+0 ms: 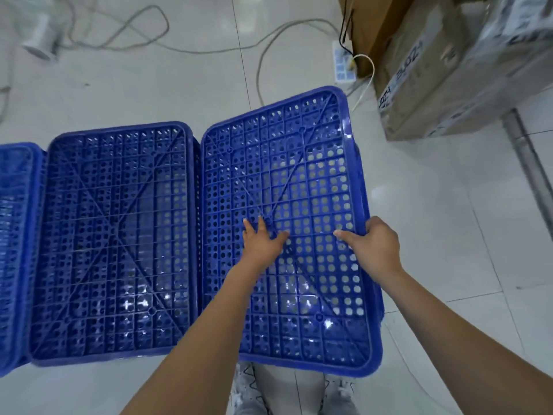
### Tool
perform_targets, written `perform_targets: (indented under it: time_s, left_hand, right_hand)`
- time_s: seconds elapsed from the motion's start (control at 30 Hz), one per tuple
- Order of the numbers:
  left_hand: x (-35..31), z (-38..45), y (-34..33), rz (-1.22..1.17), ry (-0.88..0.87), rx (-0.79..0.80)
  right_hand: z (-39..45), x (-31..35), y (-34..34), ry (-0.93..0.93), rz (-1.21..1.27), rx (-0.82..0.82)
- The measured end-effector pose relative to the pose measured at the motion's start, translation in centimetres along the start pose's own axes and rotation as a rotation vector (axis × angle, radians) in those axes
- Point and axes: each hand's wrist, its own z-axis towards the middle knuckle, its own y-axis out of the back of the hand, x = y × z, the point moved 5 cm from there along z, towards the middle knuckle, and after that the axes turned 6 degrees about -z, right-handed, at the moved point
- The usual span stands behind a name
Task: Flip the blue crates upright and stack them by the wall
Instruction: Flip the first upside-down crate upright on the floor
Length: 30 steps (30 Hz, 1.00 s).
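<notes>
While your left hand (263, 242) presses flat and spread on the upturned base of the right blue crate (287, 187), your right hand (375, 245) grips its right rim; its long axis runs away from you across the floor (149, 94), beside the middle crate (113, 235).

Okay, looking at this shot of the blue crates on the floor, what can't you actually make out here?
Head view only:
- Right hand: its fingers curl over the right crate rim, so their tips are hidden.
- Under the right crate: whether it is lifted off the floor is unclear.
- Far-left crate: cut off by the picture's left edge.
- Cardboard box: its print is blurred, unreadable.
- The wall: out of frame.
- Left hand lies flat and open on the mesh.
</notes>
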Motion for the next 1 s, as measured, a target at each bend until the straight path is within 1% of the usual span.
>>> perform_targets:
  time_s: [0.13, 0.2, 0.27, 0.33, 0.4, 0.47, 0.5, 0.53, 0.57, 0.6, 0.63, 0.67, 0.7, 0.77, 0.8, 0.83, 0.87, 0.93, 1.0]
  left_hand:
    - [-0.1, -2.4, 1.7, -0.261, 0.042, 0.017]
    - [-0.5, -4.1, 2.6, -0.482, 0.050, -0.037]
    - [-1.5, -5.5, 3.5, -0.681, 0.024, -0.041]
    - [-2.7, -6.6, 4.0, -0.700, -0.068, 0.005]
    - [-3.2, -7.3, 4.4, -0.668, -0.142, -0.008]
    - [-2.8, -7.3, 5.1, -0.673, -0.157, -0.065]
    - [-2.5, -7.3, 5.3, -0.688, -0.148, -0.081]
    - [-2.4, -7.3, 5.6, -0.700, -0.144, -0.085]
    - [-2.3, -7.1, 5.8, -0.704, -0.158, -0.083]
    - [-2.4, -7.0, 5.9, -0.693, -0.178, -0.080]
    - [-2.5, -6.8, 6.0, -0.682, -0.202, -0.080]
    - [-2.7, -6.8, 6.1, -0.669, -0.226, -0.087]
    - [-2.8, -6.8, 6.0, -0.659, -0.247, -0.097]
    - [-2.7, -6.3, 5.6, -0.613, -0.262, -0.116]
    - [-2.8, -6.3, 5.3, -0.574, -0.269, -0.122]
    - [-2.8, -6.0, 5.1, -0.533, -0.286, -0.127]
    - [-2.8, -5.8, 5.0, -0.495, -0.307, -0.140]
    - [-2.3, -5.0, 5.1, -0.501, -0.306, -0.145]
    - [-0.7, -3.3, 5.8, -0.514, -0.263, -0.129]
  right_hand:
    - [-3.7, 3.6, 0.1, 0.036, -0.028, -0.034]
    - [-5.3, 5.6, -0.8, 0.051, -0.082, -0.050]
    - [-6.7, 7.6, -2.0, 0.095, -0.146, -0.077]
    - [-7.5, 9.5, -3.3, 0.170, -0.146, -0.065]
    - [-7.8, 10.8, -4.4, 0.278, -0.079, 0.014]
    - [-7.3, 11.0, -4.3, 0.332, 0.115, 0.096]
    - [-6.5, 10.4, -3.6, 0.328, 0.205, 0.101]
    - [-5.3, 9.3, -2.6, 0.309, 0.227, 0.066]
    - [-3.7, 7.8, -1.4, 0.274, 0.184, -0.012]
    - [-1.8, 6.0, -0.1, 0.217, 0.083, -0.101]
    - [0.2, 3.7, 1.0, 0.125, 0.002, -0.156]
    - [2.1, 1.3, 1.7, -0.003, -0.031, -0.141]
    - [3.6, -0.8, 1.9, -0.136, -0.006, -0.081]
    - [5.0, -3.8, 1.2, -0.373, 0.169, 0.140]
    - [5.1, -4.4, 0.8, -0.444, 0.247, 0.243]
    - [5.0, -4.7, 0.5, -0.470, 0.278, 0.312]
    - [5.0, -4.8, 0.4, -0.469, 0.276, 0.347]
    - [5.1, -4.8, 0.0, -0.452, 0.284, 0.345]
    - [4.9, -4.7, -0.7, -0.442, 0.333, 0.303]
